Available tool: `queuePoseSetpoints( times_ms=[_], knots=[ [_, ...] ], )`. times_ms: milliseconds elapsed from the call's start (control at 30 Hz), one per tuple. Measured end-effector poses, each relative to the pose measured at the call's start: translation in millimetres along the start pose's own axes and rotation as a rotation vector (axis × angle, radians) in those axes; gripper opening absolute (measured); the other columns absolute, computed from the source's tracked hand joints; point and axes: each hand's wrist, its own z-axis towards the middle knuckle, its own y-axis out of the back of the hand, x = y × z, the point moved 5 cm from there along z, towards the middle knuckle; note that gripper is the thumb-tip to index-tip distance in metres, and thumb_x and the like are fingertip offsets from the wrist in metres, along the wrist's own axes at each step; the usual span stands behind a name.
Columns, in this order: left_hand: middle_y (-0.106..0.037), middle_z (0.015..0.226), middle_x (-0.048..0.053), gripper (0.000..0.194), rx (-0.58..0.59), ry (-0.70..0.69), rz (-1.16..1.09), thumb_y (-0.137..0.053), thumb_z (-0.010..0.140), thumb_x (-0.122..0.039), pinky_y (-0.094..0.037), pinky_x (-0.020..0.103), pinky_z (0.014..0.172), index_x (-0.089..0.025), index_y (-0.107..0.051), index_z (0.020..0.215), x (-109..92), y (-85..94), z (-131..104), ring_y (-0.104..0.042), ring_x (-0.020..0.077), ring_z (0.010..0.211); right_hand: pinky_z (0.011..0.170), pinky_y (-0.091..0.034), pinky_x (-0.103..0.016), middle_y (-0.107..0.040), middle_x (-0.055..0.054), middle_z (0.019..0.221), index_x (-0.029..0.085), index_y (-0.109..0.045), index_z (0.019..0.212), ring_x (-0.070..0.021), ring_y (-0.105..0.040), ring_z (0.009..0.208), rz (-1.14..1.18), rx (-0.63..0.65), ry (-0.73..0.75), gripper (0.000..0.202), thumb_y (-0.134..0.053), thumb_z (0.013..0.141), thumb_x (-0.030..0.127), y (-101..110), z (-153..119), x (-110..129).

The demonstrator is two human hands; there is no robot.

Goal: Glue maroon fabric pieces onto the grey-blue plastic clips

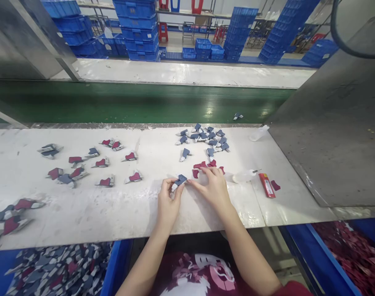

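Observation:
My left hand (169, 203) pinches a small blue-grey and white plastic part (180, 179) between thumb and fingers, just above the white worktop. My right hand (214, 189) is beside it, palm down, with thumb and fingers apart. Its thumb tip comes close to the held part, while its fingertips reach over a little group of loose dark-red plastic pieces (195, 173). Whether they touch one is hard to make out. Behind these pieces lies a cluster of blue-grey and white parts (202, 136).
Parts with red or blue-grey faces (104, 181) lie scattered at left. To the right are a clear squeeze bottle (244, 176) and a red packet (267, 186). A green conveyor (144, 100) runs behind; a metal panel (326, 135) stands right. Filled blue bins (116, 263) flank me.

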Motion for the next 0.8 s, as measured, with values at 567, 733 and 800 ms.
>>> queuePoseSetpoints(
  times_ms=[567,733,800],
  knots=[
    [-0.074,0.105,0.008,0.018,-0.002,0.048,-0.058,-0.07,0.086,-0.03,-0.055,0.036,0.09,-0.02,-0.062,0.1,3.5,-0.4,-4.8,-0.071,0.0228,0.104,0.078,-0.054,-0.039,-0.074,-0.012,0.086,0.015,-0.072,0.091,-0.026,-0.069,0.084,0.013,0.352,-0.056,0.025,-0.05,0.088,0.005,-15.1,11.1,7.9],
    [-0.078,0.104,0.01,0.027,-0.006,0.151,-0.223,-0.079,0.077,-0.029,-0.06,0.036,0.085,-0.018,-0.07,0.1,1.8,-3.8,-8.3,-0.075,0.0254,0.096,0.076,-0.058,-0.033,-0.078,-0.007,0.092,0.018,-0.074,0.098,-0.0212,-0.074,0.082,0.587,0.271,-0.339,0.024,-0.069,0.086,0.038,9.3,-7.9,7.4],
    [-0.078,0.104,0.01,0.027,0.001,0.14,-0.251,-0.08,0.075,-0.027,-0.06,0.036,0.088,-0.017,-0.071,0.098,-3.4,-5.3,-10.7,-0.074,0.026,0.101,0.078,-0.058,-0.034,-0.078,-0.007,0.09,0.019,-0.076,0.088,-0.0225,-0.073,0.084,0.84,0.219,-0.478,0.026,-0.076,0.078,0.043,12.8,-17.4,11.3]
  ],
)
